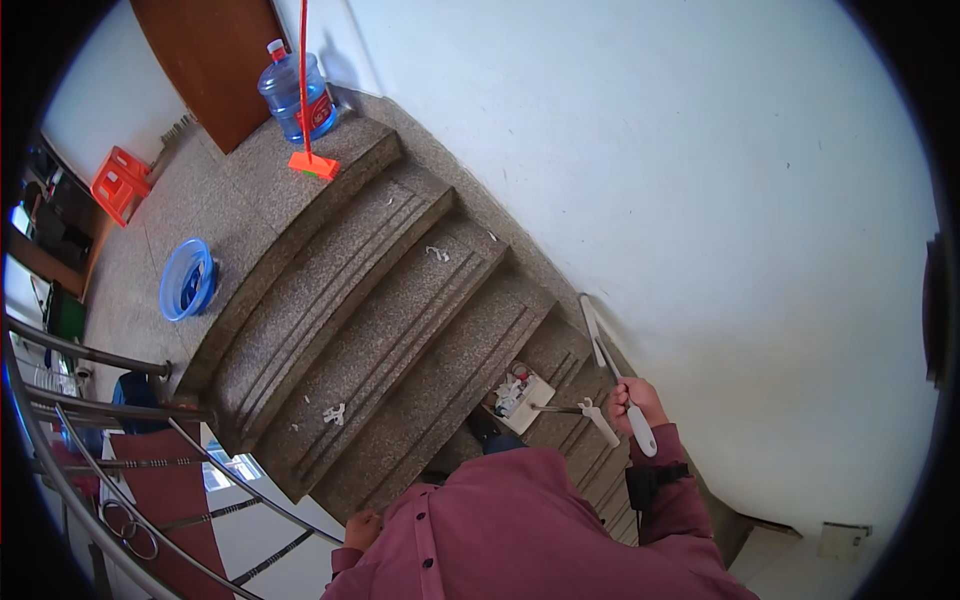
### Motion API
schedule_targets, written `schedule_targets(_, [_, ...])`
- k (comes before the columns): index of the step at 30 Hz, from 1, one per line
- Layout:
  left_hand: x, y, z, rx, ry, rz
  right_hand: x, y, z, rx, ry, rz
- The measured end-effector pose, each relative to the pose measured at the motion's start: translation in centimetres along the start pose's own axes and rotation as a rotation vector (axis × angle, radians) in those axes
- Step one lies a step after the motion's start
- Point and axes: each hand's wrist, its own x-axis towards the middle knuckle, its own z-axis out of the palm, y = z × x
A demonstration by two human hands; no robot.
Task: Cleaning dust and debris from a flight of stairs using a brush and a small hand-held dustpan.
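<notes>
My right hand [637, 402] is closed around the grip of a hand brush [640, 432] with a white handle. The brush's head reaches up to the foot of the wall at the right end of the steps. Just left of that hand, a white dustpan [532, 402] rests on a lower step, its handle pointing toward the hand. Crumpled paper and other litter [512, 392] lie in the pan. My left hand [364, 528] hangs by my side with its fingers curled, and nothing shows in it.
Curved stone steps [390, 300] climb to a landing, with paper scraps [335, 413] on several treads. A metal railing [130, 470] bounds the left. Up on the landing are a blue basin [170, 285], an orange broom [315, 165], a water jug [285, 95] and a red stool [120, 185].
</notes>
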Motion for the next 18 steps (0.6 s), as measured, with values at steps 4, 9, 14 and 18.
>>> schedule_targets(4, [-0.5,-0.1,0.1,0.103,0.014,0.04,1.8,0.4,0.6,0.122,-0.098,-0.02])
schedule_targets(9, [-0.8,-0.3,0.5,0.026,0.031,0.031,5.8,-0.1,2.3,0.19,-0.125,-0.093])
schedule_targets(14, [-1.4,-1.5,0.8,0.005,0.029,0.048,5.5,1.6,7.4,0.031,-0.173,-0.185])
schedule_targets(18, [-1.7,-4.4,1.7,0.008,0.078,0.034,5.4,2.9,10.5,-0.179,-0.184,-0.178])
